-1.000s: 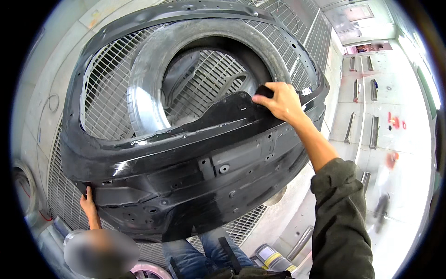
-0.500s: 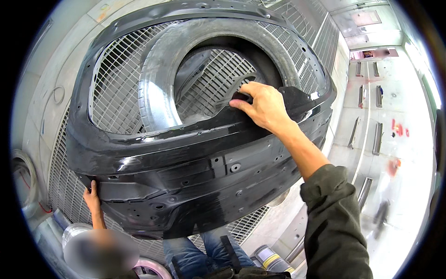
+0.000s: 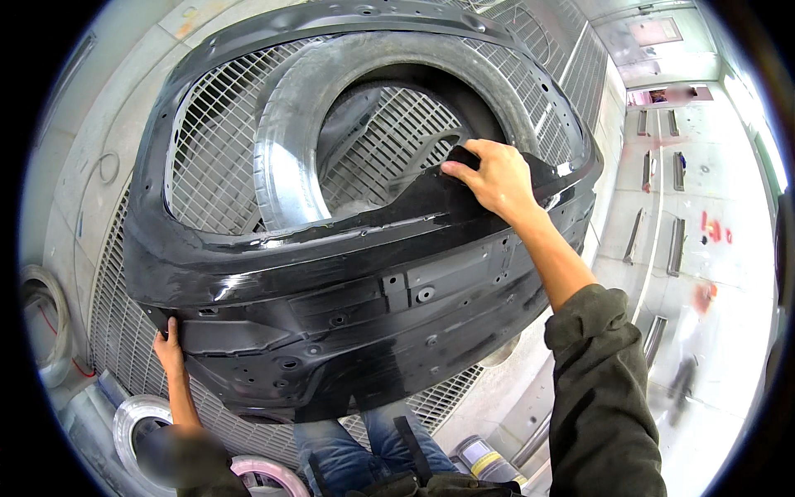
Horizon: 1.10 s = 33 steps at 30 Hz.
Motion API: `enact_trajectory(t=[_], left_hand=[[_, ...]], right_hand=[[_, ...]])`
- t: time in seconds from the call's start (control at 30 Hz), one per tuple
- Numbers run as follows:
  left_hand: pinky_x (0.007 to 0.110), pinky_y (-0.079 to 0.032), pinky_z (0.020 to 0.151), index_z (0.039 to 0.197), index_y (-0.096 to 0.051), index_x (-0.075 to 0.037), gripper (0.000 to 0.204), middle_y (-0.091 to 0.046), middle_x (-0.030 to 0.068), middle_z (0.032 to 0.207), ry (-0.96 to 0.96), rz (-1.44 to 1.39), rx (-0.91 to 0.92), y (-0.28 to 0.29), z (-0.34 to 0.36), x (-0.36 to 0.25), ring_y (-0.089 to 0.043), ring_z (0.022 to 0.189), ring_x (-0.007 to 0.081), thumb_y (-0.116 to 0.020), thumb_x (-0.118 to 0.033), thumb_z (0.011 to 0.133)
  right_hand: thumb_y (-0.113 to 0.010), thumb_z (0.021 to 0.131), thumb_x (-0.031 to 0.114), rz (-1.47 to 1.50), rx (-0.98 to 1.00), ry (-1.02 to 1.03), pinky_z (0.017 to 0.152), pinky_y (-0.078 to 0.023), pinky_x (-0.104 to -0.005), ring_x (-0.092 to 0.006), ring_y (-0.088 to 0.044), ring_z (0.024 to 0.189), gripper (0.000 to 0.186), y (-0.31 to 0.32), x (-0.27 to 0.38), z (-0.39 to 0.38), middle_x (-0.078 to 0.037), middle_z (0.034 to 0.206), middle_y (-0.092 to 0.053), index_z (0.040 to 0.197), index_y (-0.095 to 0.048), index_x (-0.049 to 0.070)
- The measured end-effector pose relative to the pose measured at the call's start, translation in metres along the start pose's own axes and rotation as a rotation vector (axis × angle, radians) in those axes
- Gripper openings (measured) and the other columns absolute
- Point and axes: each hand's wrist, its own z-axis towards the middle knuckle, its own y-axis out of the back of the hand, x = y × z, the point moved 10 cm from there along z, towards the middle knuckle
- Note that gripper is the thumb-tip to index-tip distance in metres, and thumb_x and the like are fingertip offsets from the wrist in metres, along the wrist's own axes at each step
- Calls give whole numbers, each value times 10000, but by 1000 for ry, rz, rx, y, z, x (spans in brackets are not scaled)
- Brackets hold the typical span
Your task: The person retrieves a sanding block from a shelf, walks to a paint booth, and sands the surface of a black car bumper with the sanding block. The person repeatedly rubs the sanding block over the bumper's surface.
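A black car tailgate [image 3: 273, 277] with a large window opening lies in front of me, its surface wet and shiny in places. My left hand [image 3: 172, 354] grips its near left corner, thumb on the face and fingers hidden behind the edge. At the raised lower edge of the window opening, right of the middle, my right hand [image 3: 497, 176] is closed. Between its thumb and fingers is a small dark piece [image 3: 458, 155], pressed on that edge; its exact kind is hard to make out. Through the opening shows a large worn tyre [image 3: 286, 157] under the tailgate.
Beneath lies a metal floor grating [image 3: 211, 137]. A pale ring [image 3: 45, 327] and wheel-like rings stand at lower left, with a pink ring [image 3: 269, 474] near my legs. A can [image 3: 489, 460] stands at lower right. Metal brackets [image 3: 676, 247] line the pale surface at right.
My right hand has slid to the right along the window edge with the dark piece. My left hand keeps its hold on the corner. The whole view has shifted slightly.
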Motion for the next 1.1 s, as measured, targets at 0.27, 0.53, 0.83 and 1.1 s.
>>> enact_trajectory(t=[0.27, 0.53, 0.83, 1.1], left_hand=[[274, -489, 832, 1147, -720, 19, 462, -716, 24, 1009, 1, 42, -12, -3, -5, -9, -620, 894, 114, -726, -411, 976], [282, -495, 824, 1130, -723, 20, 486, -719, 30, 1006, 4, 10, -10, -3, -4, -7, -622, 885, 119, -725, -439, 972], [282, -492, 813, 1107, -726, 32, 520, -712, 31, 966, -53, 66, -23, 4, 3, -9, -615, 860, 127, -731, -467, 959], [296, -503, 793, 1076, -729, 30, 473, -712, 39, 950, -45, 55, -65, 3, 0, -9, -618, 847, 132, -718, -433, 980]], right_hand=[[-769, 853, 463, -92, 39, -134, 791, -552, -490, -381, -710, 900, 393, 7, -6, 4, -160, 925, -741, 1000, -758, 99], [-755, 864, 483, -65, 26, -99, 796, -555, -479, -366, -709, 926, 415, 2, -13, 2, -143, 923, -743, 1026, -751, 102], [-737, 876, 487, 26, 9, 51, 838, -558, -470, -354, -713, 965, 445, -17, 17, -10, -142, 1019, -740, 1083, -739, 93], [-732, 919, 269, 12, -217, -214, 853, -534, -468, -372, -698, 975, 252, 69, -101, -43, -128, 1023, -736, 1075, -682, 77]])
